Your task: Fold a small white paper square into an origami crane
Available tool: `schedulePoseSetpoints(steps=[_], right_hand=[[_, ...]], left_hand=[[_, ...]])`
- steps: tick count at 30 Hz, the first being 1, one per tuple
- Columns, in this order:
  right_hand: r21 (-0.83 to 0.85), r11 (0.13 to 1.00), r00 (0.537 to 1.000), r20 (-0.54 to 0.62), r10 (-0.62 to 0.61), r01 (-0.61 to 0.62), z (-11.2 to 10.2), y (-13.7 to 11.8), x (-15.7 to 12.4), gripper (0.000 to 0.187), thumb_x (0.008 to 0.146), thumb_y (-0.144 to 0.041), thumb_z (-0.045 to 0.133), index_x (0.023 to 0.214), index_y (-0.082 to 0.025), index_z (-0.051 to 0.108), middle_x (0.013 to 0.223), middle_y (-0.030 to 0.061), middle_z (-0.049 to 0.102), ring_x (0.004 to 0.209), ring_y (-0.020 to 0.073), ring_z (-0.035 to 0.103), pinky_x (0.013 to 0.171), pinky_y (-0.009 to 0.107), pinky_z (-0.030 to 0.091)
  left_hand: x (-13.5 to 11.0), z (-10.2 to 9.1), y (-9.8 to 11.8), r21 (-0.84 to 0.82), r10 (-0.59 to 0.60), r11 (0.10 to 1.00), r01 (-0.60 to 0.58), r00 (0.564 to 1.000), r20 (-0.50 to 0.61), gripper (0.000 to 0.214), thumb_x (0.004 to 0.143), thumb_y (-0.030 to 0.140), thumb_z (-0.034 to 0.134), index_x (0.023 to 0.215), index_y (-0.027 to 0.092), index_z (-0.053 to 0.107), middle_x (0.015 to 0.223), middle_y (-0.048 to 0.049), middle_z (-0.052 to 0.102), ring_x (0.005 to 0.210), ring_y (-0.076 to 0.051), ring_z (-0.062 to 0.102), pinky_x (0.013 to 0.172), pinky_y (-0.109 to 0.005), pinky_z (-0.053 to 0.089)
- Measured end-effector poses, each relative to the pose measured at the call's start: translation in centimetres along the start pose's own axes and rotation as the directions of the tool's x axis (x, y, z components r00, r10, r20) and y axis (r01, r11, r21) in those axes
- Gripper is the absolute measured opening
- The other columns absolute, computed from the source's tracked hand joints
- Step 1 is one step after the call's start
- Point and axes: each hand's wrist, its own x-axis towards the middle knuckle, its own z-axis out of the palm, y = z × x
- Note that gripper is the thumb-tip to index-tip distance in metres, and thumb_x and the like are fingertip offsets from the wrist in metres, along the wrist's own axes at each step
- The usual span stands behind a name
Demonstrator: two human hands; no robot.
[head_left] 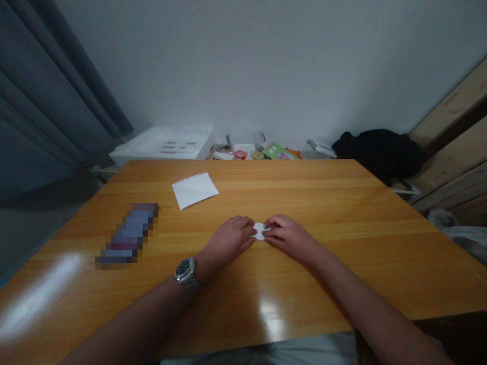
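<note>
A small piece of folded white paper [259,231] is held low over the middle of the wooden table [304,192]. My left hand [232,235], with a metal watch [186,272] on its wrist, pinches the paper's left side. On the right side, my right hand [289,235] grips it between thumb and fingers. The fingertips cover both ends of the paper, so only its centre shows. Farther back and to the left lies a white notebook sheet [195,191] with a perforated edge.
A blurred-out, phone-like flat object [131,233] lies on the table's left. Beyond the far edge are a white tray [163,142], a green booklet [279,151] and small packets. A black cloth-like heap [380,149] sits at the back right, near wooden boards [452,132].
</note>
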Motion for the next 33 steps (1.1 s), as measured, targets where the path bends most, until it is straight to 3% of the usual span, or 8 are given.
schedulePoseSetpoints(steps=[6, 12, 18, 28, 33], right_hand=[[0.027, 1.000, 1.000, 0.028, 0.013, -0.014, 0.33, -0.19, 0.14, 0.014, 0.097, -0.020, 0.059, 0.093, -0.020, 0.074, 0.097, 0.0078, 0.066, 0.092, 0.0197, 0.062, 0.082, 0.033, 0.051], [0.090, 0.995, 0.999, 0.027, 0.046, -0.049, 0.16, -0.43, 0.04, 0.011, 0.096, -0.023, 0.062, 0.101, -0.020, 0.071, 0.100, 0.0076, 0.066, 0.093, 0.0191, 0.062, 0.083, 0.032, 0.051], [0.096, 0.994, 0.998, 0.005, 0.061, -0.061, 0.38, -0.59, 0.33, 0.013, 0.098, -0.022, 0.059, 0.092, -0.020, 0.071, 0.094, 0.0057, 0.066, 0.091, 0.0190, 0.060, 0.082, 0.032, 0.049], [0.190, 0.963, 0.980, -0.012, 0.197, -0.191, 0.44, -0.69, 0.62, 0.009, 0.095, -0.021, 0.062, 0.089, -0.019, 0.068, 0.092, 0.0055, 0.062, 0.087, 0.0179, 0.059, 0.078, 0.030, 0.048], [0.208, 0.947, 0.968, -0.016, 0.252, -0.244, 0.49, -0.54, 0.61, 0.005, 0.093, -0.021, 0.064, 0.093, -0.019, 0.068, 0.091, 0.0047, 0.063, 0.084, 0.0172, 0.061, 0.075, 0.029, 0.049]], left_hand=[[0.17, 0.11, 0.40, -0.005, -0.001, 1.000, 0.001, 1.000, 0.029, 0.022, 0.099, 0.034, 0.055, 0.107, 0.018, 0.068, 0.108, -0.0084, 0.065, 0.099, -0.023, 0.059, 0.089, -0.036, 0.049], [0.31, 0.25, 0.29, -0.047, -0.017, 0.999, 0.017, 1.000, -0.002, 0.022, 0.101, 0.032, 0.052, 0.103, 0.019, 0.069, 0.108, -0.0072, 0.064, 0.098, -0.021, 0.059, 0.087, -0.033, 0.049], [0.31, 0.14, 0.35, -0.060, -0.007, 0.998, 0.007, 1.000, -0.007, 0.022, 0.100, 0.035, 0.054, 0.103, 0.021, 0.070, 0.106, -0.0061, 0.066, 0.097, -0.020, 0.059, 0.085, -0.032, 0.049], [0.71, 0.95, 0.23, -0.303, -0.214, 0.935, 0.182, 0.974, -0.078, 0.015, 0.095, 0.031, 0.062, 0.090, 0.020, 0.070, 0.096, -0.0038, 0.067, 0.092, -0.019, 0.062, 0.083, -0.030, 0.049], [0.86, 0.97, 0.32, -0.354, -0.243, 0.913, 0.200, 0.967, -0.080, 0.014, 0.094, 0.028, 0.061, 0.087, 0.019, 0.069, 0.094, -0.0034, 0.066, 0.090, -0.018, 0.062, 0.081, -0.029, 0.049]])
